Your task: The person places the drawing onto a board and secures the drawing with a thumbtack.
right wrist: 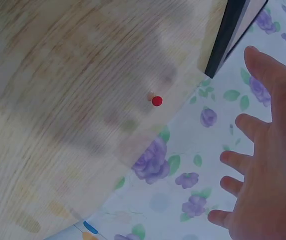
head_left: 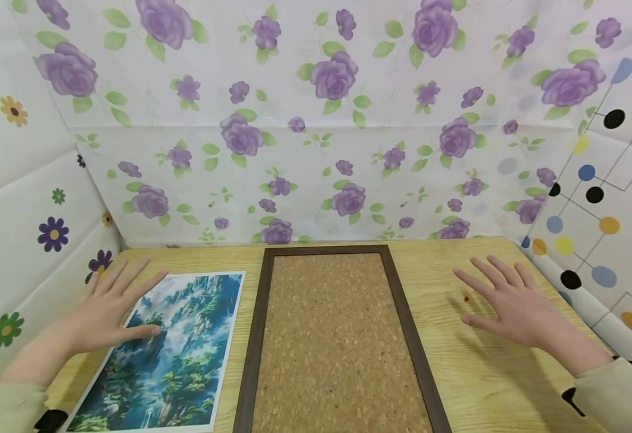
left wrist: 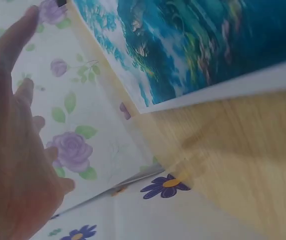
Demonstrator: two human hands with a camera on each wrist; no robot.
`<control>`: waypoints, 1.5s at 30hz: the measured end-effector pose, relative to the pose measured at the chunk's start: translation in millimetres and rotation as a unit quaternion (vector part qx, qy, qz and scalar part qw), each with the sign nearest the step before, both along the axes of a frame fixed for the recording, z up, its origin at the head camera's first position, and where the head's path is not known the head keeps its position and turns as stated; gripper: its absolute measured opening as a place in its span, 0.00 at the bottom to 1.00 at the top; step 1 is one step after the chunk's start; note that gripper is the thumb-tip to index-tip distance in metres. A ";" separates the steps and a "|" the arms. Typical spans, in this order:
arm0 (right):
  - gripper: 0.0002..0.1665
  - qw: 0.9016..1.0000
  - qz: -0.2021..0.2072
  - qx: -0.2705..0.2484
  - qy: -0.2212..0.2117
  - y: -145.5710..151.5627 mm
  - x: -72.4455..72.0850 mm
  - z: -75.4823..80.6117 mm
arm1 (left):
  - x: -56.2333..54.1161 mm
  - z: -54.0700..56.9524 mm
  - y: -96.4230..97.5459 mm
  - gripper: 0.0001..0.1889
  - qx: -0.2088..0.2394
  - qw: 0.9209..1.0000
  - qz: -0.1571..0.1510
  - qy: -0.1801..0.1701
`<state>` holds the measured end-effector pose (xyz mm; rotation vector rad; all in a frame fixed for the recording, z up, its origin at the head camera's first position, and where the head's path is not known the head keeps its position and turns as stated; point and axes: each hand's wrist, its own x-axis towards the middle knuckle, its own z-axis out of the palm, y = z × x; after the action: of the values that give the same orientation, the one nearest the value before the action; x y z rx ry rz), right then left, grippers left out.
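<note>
My left hand (head_left: 104,310) is spread above the left part of a landscape print (head_left: 191,337) of misty blue-green mountains with a white border. In the left wrist view, the hand (left wrist: 13,150) holds nothing and appears clear of the paper. My right hand (head_left: 521,313), fingers spread, hovers over the table and casts a shadow there. Just left of its palm lies a small round red thing (head_left: 466,299), too small to name surely; the right wrist view shows its red top (right wrist: 156,101). Between the hands lies a cork board (head_left: 337,343) in a dark brown frame.
A light wood-grain table (head_left: 429,270) carries everything. Behind it hangs a white cloth (head_left: 294,162) with purple roses. Flower-patterned cloth (head_left: 23,198) closes the left side, and dotted cloth (head_left: 613,198) the right. The board's dark frame edge (right wrist: 225,42) shows in the right wrist view.
</note>
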<state>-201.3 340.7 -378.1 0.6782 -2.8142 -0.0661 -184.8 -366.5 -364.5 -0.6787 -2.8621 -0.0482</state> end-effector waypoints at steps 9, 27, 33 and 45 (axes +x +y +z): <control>0.49 1.000 0.003 -0.014 -0.005 4.4 -3.5 -5.8 | 5.3 -11.3 -8.1 0.56 0.020 0.999 0.026 -0.041; 0.41 0.999 0.025 -0.013 -0.032 12.1 -15.4 -15.0 | 17.0 -23.2 -12.6 0.53 0.098 0.988 0.057 -0.103; 0.38 0.998 0.034 -0.015 -0.046 8.5 -23.7 -16.5 | 19.8 -27.5 -16.9 0.53 0.102 0.982 0.077 -0.137; 0.36 0.997 0.030 -0.008 -0.069 13.5 -33.1 -25.7 | 23.5 -34.2 -28.8 0.53 0.142 0.964 0.095 -0.203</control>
<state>-234.4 354.3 -403.8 0.7910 -2.9198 0.0156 -161.3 -395.3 -398.8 -0.3672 -3.1935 -0.6255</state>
